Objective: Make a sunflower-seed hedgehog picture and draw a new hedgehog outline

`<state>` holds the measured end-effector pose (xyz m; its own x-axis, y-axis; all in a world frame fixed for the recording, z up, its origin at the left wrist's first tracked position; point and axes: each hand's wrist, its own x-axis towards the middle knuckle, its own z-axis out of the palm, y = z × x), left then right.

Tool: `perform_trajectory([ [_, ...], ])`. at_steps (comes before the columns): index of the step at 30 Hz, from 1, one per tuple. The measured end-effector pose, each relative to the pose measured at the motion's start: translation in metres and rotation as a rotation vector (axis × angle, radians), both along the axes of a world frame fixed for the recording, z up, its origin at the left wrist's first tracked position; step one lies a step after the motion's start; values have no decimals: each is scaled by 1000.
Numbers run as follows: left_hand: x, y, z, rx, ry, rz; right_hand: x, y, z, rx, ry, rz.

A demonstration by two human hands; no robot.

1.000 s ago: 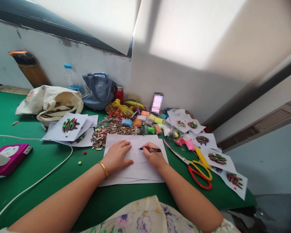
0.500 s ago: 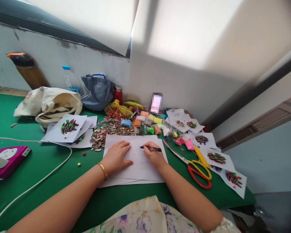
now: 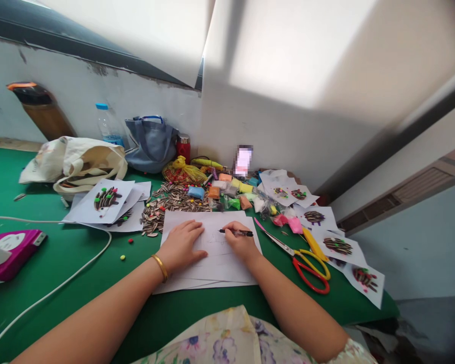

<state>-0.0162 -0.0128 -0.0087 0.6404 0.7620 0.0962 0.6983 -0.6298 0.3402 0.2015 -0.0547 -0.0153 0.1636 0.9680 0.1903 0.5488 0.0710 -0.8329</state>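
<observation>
White sheets of paper point(image 3: 212, 270) lie stacked on the green table in front of me. My left hand point(image 3: 182, 243) rests flat on the left side of the top sheet, fingers spread, a gold bangle at its wrist. In my right hand point(image 3: 241, 243) a black pen point(image 3: 246, 233) is pinched, its tip at the paper. Faint thin lines show on the sheet between the two hands. Just right of the paper lie scissors point(image 3: 288, 249) with one yellow and one red handle.
Sunflower seeds point(image 3: 174, 202) are heaped behind the paper, beside packets of coloured clay point(image 3: 214, 192). Seed-decorated cards lie left point(image 3: 116, 187) and right point(image 3: 337, 246). A yellow cutter point(image 3: 315, 244) borders the scissors. A white cable point(image 3: 76, 275) crosses the table at left.
The pen stays at nearly the same spot on the paper, and the faint drawn lines look slightly different. My left hand keeps its place. The whole view has shifted very slightly.
</observation>
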Motion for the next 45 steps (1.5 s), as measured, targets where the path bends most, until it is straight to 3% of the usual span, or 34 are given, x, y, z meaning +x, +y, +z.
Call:
perform_trajectory([
  [18, -1, 0, -1, -4, -26, -2, 3, 0, 1, 2, 0, -27],
  [34, 0, 0, 0, -11, -8, 8, 0, -1, -1, -7, -19, 37],
  [45, 0, 0, -1, -1, 0, 7, 2, -1, -2, -1, 1, -10],
])
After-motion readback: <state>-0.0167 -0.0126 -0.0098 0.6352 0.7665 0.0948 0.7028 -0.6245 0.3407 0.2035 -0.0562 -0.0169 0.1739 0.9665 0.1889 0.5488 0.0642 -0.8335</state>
